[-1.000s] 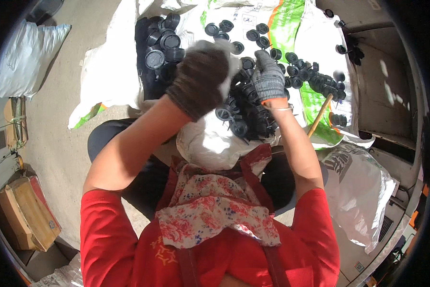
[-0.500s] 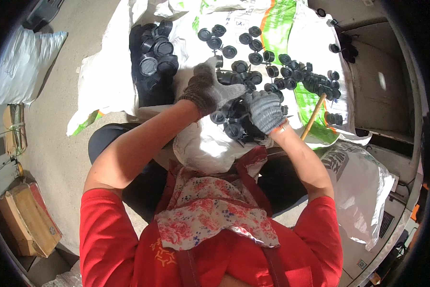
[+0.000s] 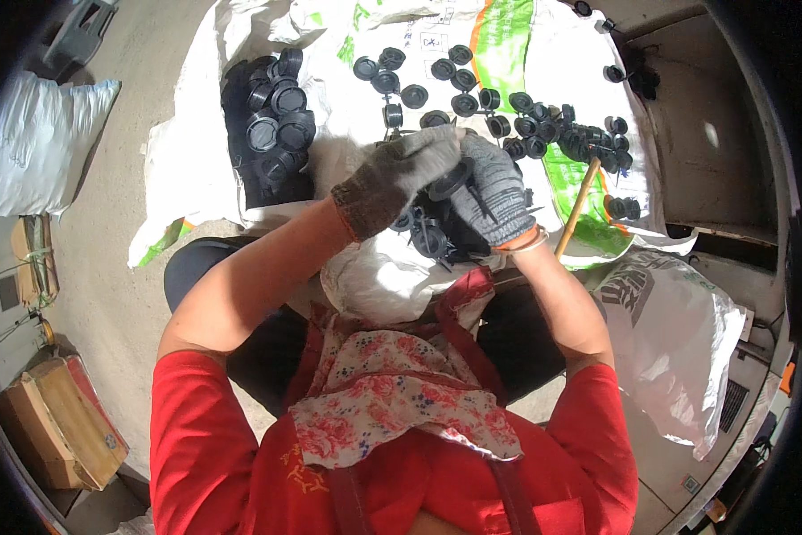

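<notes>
Both gloved hands meet over the lap: the left hand [image 3: 399,178] in a grey-brown knit glove and the right hand [image 3: 494,192] in a grey knit glove pinch one round black plastic cap [image 3: 448,181] between their fingertips. Just below lies a pile of black plastic caps [image 3: 427,234] on a white woven sack [image 3: 378,276]. More loose black caps [image 3: 508,116] lie scattered farther off, with a wooden stick [image 3: 577,207] to the right.

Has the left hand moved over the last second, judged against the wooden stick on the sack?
Yes. The left hand has come down from above the scattered caps toward the lap, meeting the right hand on a black cap, left of the wooden stick.
</notes>
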`<action>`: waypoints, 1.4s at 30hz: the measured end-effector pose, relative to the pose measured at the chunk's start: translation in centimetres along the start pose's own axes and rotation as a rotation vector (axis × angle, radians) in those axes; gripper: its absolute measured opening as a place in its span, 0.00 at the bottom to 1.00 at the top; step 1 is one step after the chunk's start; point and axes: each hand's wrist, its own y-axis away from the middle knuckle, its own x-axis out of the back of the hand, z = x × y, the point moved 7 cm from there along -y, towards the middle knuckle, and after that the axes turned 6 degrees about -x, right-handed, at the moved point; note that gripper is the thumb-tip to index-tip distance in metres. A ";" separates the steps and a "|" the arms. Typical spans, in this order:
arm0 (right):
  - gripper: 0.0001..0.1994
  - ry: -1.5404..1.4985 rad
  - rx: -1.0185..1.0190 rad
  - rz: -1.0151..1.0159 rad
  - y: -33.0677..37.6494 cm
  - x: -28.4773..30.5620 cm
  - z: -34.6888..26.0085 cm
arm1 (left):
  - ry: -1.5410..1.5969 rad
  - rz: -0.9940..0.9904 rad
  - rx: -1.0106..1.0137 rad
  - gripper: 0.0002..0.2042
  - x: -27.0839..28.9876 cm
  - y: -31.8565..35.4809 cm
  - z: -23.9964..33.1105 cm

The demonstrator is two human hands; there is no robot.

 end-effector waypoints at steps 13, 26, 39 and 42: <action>0.16 0.378 0.034 -0.132 -1.1 -0.4 -2.0 | -0.503 -0.298 -0.066 0.19 0.2 0.7 3.9; 0.16 -1.110 -0.504 0.161 -4.0 -1.1 -1.0 | 0.110 -0.043 -0.139 0.28 1.4 1.0 3.7; 0.26 0.565 -0.450 -0.538 1.5 -10.4 6.0 | -1.610 0.486 -0.371 0.27 9.3 3.5 8.7; 0.31 0.613 -0.376 -0.936 5.7 -15.5 3.3 | -1.366 0.346 -0.206 0.30 8.7 2.6 6.3</action>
